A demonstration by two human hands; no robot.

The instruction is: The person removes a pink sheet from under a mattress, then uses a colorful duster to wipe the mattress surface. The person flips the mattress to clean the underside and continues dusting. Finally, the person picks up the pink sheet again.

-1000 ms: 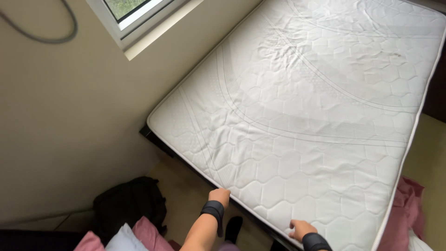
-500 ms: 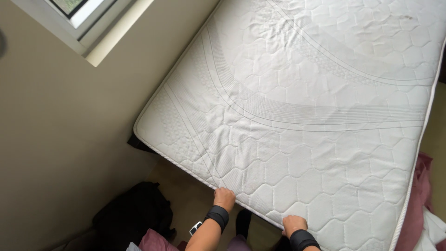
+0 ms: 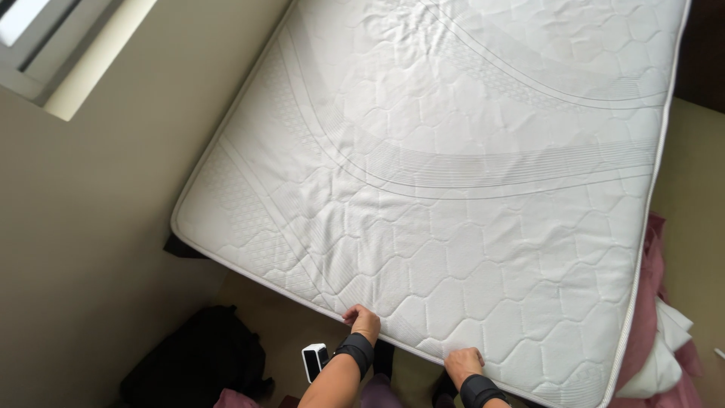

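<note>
A bare white quilted mattress (image 3: 468, 189) fills most of the view, lying on a dark bed frame (image 3: 185, 248). My left hand (image 3: 363, 321) grips the mattress's near edge, fingers curled over the piped seam. My right hand (image 3: 463, 363) rests on the same edge a little to the right, fingers bent onto the top surface. Both wrists wear black bands.
A beige wall with a window sill (image 3: 91, 64) runs along the left. On the floor lie a black bag (image 3: 200, 359) and a small white device (image 3: 315, 361). Pink and white bedding (image 3: 661, 332) is bunched at the mattress's right side.
The view has shifted closer and leftward across the mattress. Both hands stay on the near edge, the right one now showing more fully on the seam.
</note>
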